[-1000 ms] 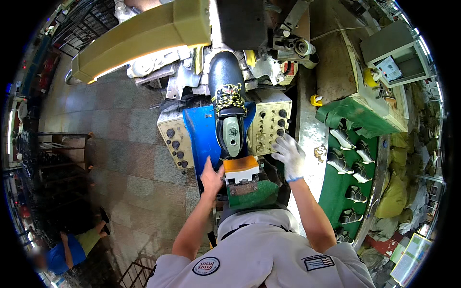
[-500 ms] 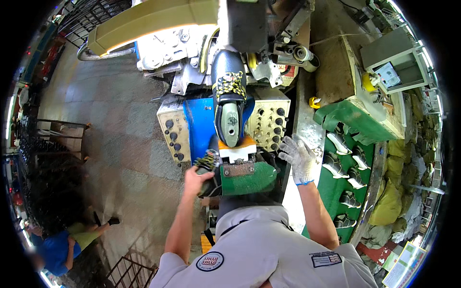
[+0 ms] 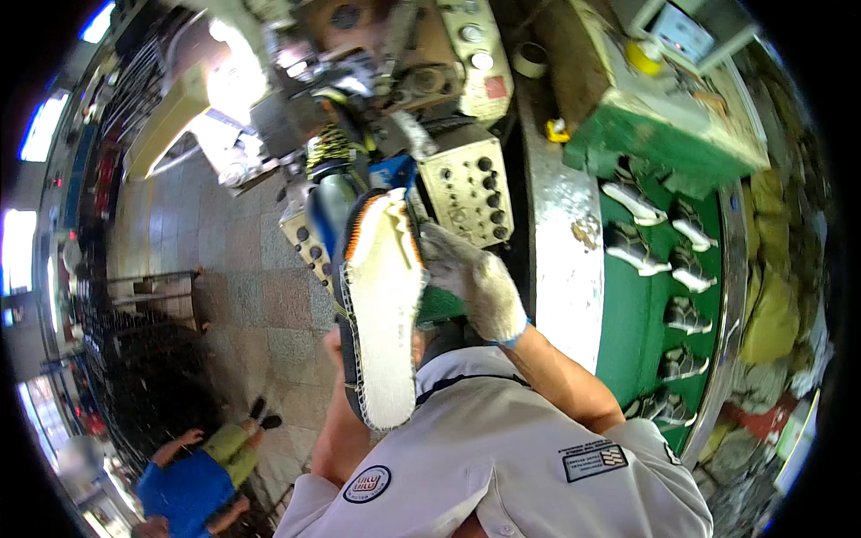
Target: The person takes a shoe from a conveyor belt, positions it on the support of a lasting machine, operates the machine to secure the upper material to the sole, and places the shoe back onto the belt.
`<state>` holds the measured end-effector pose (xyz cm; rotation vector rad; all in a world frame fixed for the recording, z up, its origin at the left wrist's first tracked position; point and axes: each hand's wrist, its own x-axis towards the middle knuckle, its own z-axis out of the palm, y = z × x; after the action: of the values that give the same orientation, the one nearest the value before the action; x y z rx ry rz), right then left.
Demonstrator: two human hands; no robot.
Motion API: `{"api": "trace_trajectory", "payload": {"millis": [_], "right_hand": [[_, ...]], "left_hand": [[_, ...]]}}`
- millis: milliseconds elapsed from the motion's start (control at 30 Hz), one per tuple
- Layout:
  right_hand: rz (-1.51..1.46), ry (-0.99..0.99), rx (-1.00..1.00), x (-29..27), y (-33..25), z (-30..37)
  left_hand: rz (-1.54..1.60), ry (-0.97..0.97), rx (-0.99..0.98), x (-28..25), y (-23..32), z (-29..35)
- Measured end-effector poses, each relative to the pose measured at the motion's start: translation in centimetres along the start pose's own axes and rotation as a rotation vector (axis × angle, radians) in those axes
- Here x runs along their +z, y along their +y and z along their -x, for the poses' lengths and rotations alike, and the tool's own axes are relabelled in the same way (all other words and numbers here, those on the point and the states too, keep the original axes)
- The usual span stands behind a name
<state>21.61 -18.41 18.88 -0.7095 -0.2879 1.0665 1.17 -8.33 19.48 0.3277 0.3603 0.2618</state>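
Matt cloth-like sole [image 3: 384,336], soft-looking cloth glove [image 3: 491,294]

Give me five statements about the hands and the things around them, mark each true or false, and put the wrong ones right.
1. The right hand is gloved. True.
2. The left hand is gloved too. False: it is bare, and mostly hidden behind the held shoe.
3. The held shoe turns its pale underside to the camera. True.
4. The green surface is on the person's left. False: it is on the right, with several white-soled shoes on it.
5. Yellow-and-black laces show beyond the held shoe. True.
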Motion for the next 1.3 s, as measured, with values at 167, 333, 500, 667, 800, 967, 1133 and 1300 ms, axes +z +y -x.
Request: {"api": "trace_trajectory", "payload": {"millis": [167,333,500,667,800,967,1133,1300], "right_hand": [[-0.387,0.314,0.059,-2.6,-6.5,4.1],[0.252,0.531,-0.207,-10.8,-13.3,11.6],[0.377,0.596,-0.416,-13.9,-13.7,16.9],[0.277,0.756,-0.445,-17.9,-12.0,22.6],[0.035,0.875,-0.500,-20.4,-12.2,26.9],[0.320,1.015,-0.453,-28.6,-13.1,32.7],[0.770,1.541,0.410,-38.6,-16.3,45.3],[0.834,2.077,0.538,-49.7,-16.7,58.0]], "left_hand": [[-0.502,0.151,-0.109,1.6,-7.9,-4.2],[-1.133,0.138,-0.068,8.6,-11.7,-14.4],[-0.817,-0.318,-0.570,18.6,-17.9,-23.0],[-1.094,-0.508,-0.843,20.2,-26.4,-24.6],[-1.166,-0.565,-0.893,20.6,-33.7,-24.3],[-1.299,-0.653,-0.885,18.0,-42.7,-26.6],[-1.660,-0.593,-0.897,13.4,-48.1,-27.0],[-1.840,-0.570,-0.916,9.3,-46.8,-28.9]]}}
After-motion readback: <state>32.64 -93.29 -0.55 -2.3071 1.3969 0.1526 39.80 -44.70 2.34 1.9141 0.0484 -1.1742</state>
